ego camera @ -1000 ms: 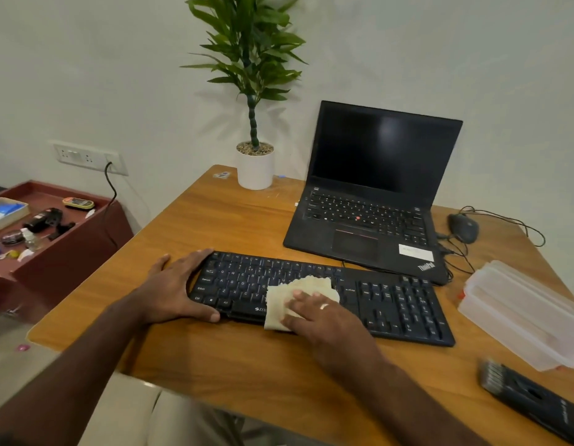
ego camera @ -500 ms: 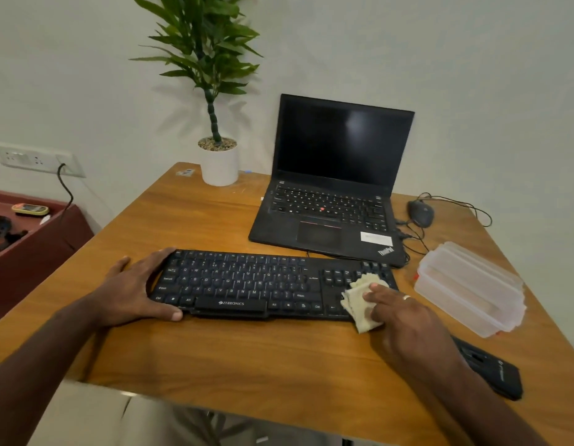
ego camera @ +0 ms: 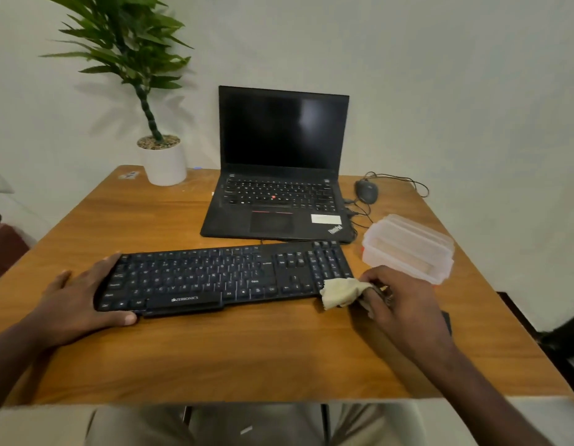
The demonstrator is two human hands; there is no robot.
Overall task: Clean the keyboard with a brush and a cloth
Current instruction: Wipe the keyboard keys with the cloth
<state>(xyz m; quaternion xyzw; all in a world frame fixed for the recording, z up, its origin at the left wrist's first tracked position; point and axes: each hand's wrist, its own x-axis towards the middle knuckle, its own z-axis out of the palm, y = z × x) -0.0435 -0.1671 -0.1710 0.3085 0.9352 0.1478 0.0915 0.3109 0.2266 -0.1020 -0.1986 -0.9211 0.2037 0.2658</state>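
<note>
Indoors, wooden desk (ego camera: 279, 349): left hand (ego camera: 76, 304) steadies keyboard (ego camera: 221, 278), right fingers (ego camera: 372, 304) bunch cloth (ego camera: 340, 292).

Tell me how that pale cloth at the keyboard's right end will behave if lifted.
The cloth is probably floppy: it bunches in folds where the right hand grips it. It likely weighs little, looking thin. It should drape rather than hold shape off the keyboard.
</note>
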